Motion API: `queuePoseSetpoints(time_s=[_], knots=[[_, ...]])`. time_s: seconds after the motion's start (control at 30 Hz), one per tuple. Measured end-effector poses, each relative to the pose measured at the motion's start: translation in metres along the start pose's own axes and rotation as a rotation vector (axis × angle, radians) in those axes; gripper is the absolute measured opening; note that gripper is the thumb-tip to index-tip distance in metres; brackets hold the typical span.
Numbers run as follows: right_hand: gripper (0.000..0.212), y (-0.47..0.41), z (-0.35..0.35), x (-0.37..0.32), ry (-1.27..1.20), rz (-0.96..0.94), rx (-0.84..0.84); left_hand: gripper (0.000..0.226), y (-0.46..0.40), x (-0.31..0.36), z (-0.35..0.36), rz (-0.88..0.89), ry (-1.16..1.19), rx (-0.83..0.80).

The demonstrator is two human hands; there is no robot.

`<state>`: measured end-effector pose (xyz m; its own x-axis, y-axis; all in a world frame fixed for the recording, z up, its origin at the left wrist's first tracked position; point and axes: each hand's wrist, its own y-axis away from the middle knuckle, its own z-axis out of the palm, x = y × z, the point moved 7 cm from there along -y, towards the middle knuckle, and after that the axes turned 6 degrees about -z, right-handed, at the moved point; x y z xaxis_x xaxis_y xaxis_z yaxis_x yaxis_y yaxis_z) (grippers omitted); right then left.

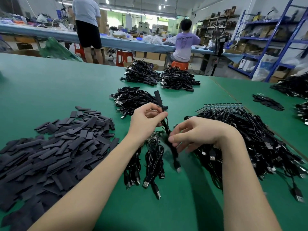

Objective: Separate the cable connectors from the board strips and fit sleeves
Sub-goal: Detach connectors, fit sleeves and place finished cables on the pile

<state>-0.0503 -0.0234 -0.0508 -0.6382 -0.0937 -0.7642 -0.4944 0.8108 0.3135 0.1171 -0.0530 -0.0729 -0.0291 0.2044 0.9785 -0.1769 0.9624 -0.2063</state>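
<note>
My left hand pinches a black cable just below a flat black sleeve that sticks up above its fingers. My right hand grips the same cable lower down, thumb and fingers curled round it; the cable's USB plug hangs blurred above the mat. Under my hands lie a few bundled cables with a small board strip. A big heap of cables still joined to blue board strips lies to the right. Loose black sleeves are piled at the left.
Several piles of finished black cables lie further back on the green mat. More cable piles sit at the far right. Two people stand and sit at a long blue bench behind; blue shelving is at the right.
</note>
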Motion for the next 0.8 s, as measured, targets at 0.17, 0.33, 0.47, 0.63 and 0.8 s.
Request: queuePoseSetpoints(time_s=[0.17, 0.33, 0.47, 0.63, 0.8], knots=[[0.032, -0.002, 0.018, -0.006, -0.015, -0.004, -0.101, 0.010, -0.019, 0.031, 0.000, 0.148, -0.160, 0.082], [0.035, -0.014, 0.019, 0.004, 0.085, 0.012, -0.067, 0.004, -0.067, 0.102, 0.005, 0.518, -0.759, 0.117], [0.037, -0.024, 0.025, 0.005, 0.084, -0.001, -0.086, 0.015, -0.116, 0.117, 0.017, 0.665, -1.299, 0.117], [0.034, -0.031, 0.031, 0.007, 0.099, -0.003, -0.084, 0.028, -0.146, 0.033, 0.000, 0.330, -1.615, -0.022], [0.028, -0.033, 0.030, 0.010, 0.099, -0.015, -0.083, 0.029, -0.145, -0.002, -0.003, 0.307, -1.601, -0.039]])
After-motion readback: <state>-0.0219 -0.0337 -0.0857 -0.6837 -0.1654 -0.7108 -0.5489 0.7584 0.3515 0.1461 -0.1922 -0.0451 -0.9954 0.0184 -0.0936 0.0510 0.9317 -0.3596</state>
